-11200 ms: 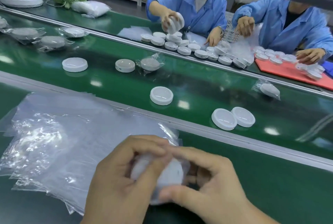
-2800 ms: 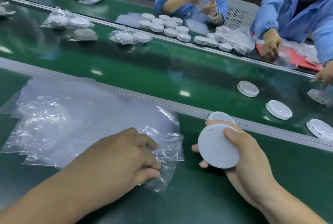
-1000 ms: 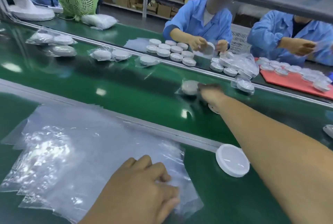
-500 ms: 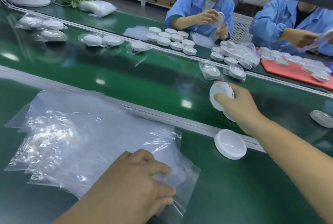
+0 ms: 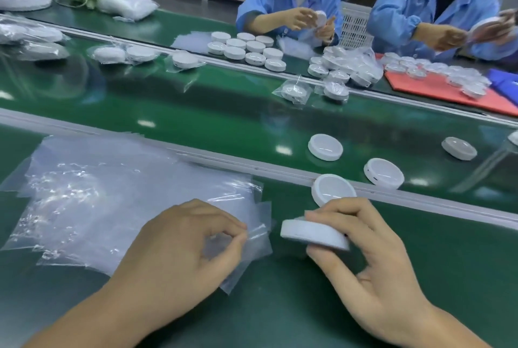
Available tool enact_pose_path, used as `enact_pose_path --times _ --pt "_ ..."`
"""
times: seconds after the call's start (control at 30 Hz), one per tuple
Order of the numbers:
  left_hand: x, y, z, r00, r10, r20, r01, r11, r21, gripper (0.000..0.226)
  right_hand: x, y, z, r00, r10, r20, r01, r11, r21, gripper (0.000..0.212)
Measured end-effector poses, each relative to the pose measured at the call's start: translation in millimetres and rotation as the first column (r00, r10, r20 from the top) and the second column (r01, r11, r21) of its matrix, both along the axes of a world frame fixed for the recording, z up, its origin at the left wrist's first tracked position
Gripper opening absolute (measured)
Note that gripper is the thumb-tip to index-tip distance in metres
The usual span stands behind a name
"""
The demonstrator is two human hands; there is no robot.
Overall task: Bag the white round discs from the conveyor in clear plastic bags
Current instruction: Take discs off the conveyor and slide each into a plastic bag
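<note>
left hand [image 5: 190, 246] pinches the top clear bag [image 5: 253, 235] at its corner, thumb to forefinger | right hand [image 5: 361, 258] grips white disc [image 5: 314, 234] by its rim, nearly flat, just right of that bag | second disc [image 5: 332, 189] lies behind the fingers against the rail [image 5: 224, 161] | bag stack [image 5: 98, 193] spreads left | three loose discs [image 5: 325, 147] on conveyor [image 5: 210, 115]

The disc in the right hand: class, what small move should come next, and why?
Probably slide the disc leftward to the edge of the clear bag: the left hand pinches that edge, and the right hand grips the disc close beside it.
</note>
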State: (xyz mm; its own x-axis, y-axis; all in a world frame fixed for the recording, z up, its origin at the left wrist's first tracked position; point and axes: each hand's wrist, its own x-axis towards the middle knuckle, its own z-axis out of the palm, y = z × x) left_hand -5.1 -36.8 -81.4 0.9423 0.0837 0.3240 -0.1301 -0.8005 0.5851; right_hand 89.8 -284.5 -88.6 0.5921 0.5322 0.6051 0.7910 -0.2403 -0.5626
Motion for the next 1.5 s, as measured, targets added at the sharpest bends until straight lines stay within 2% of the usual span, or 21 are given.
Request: enact_pose_path --times 0.17,0.27,0.33,0.4,0.53,0.63,0.77,0.83,0.9,1.0,1.23,1.33,1.5 --pt "-2 -10 -8 0.992 -0.085 -0.096 0.104 0.971 0.215 0.034 3 -4 -12 0.952 0.019 -0.304 0.037 0.984 0.174 0.035" --pt "-2 -9 -10 0.988 -0.102 -0.119 0.127 0.967 0.221 0.033 4 -3 -17 0.920 0.024 -0.390 0.057 0.979 0.193 0.033" --pt "-4 -7 -9 0.988 -0.113 -0.109 0.136 0.962 0.237 0.031 3 -3 -17 0.926 0.031 -0.377 0.037 0.984 0.173 0.032" --pt "-6 -6 -6 0.990 -0.103 -0.095 0.124 0.961 0.246 0.030 2 -4 -16 0.955 0.041 -0.295 0.001 0.990 0.140 0.033" --pt "-6 -5 -5 0.998 -0.053 -0.033 0.058 0.984 0.169 0.026 -3 -3 -16 0.992 0.072 -0.099 -0.062 0.993 0.103 0.034" --pt "-4 -8 -3 0.996 -0.087 0.001 0.087 0.990 0.110 0.024 -5 -2 -13 0.997 0.060 -0.038 -0.055 0.991 0.121 0.031" --pt "-5 -9 -3 0.972 -0.234 -0.015 0.233 0.954 0.191 0.007 -2 -4 -12 0.998 0.025 -0.057 -0.013 0.982 0.188 0.031" --pt "-6 -8 -5 0.958 -0.269 -0.095 0.283 0.941 0.185 0.014 0 -5 -12 0.996 0.002 -0.091 0.017 0.977 0.213 0.031" --pt "-5 -7 -4 0.963 -0.220 -0.153 0.233 0.970 0.071 0.012 2 -6 -13 0.993 -0.007 -0.116 0.033 0.975 0.219 0.031" --pt "0 -8 -9 0.985 -0.114 -0.127 0.103 0.991 -0.086 0.009 2 -4 -15 0.991 0.001 -0.135 0.028 0.976 0.215 0.031" --pt "6 -13 -21 0.992 -0.038 -0.122 0.045 0.997 0.057 0.017 2 0 -17 0.996 0.028 -0.087 -0.015 0.989 0.144 0.041" --pt "5 -5 -21 0.998 -0.012 -0.069 0.016 0.998 0.057 0.021 1 1 -17 0.998 0.029 -0.061 -0.021 0.991 0.133 0.042" --pt "7 2 -19 0.994 -0.025 -0.109 0.033 0.997 0.071 0.015 0 1 -16 0.997 0.035 -0.064 -0.026 0.989 0.148 0.035"
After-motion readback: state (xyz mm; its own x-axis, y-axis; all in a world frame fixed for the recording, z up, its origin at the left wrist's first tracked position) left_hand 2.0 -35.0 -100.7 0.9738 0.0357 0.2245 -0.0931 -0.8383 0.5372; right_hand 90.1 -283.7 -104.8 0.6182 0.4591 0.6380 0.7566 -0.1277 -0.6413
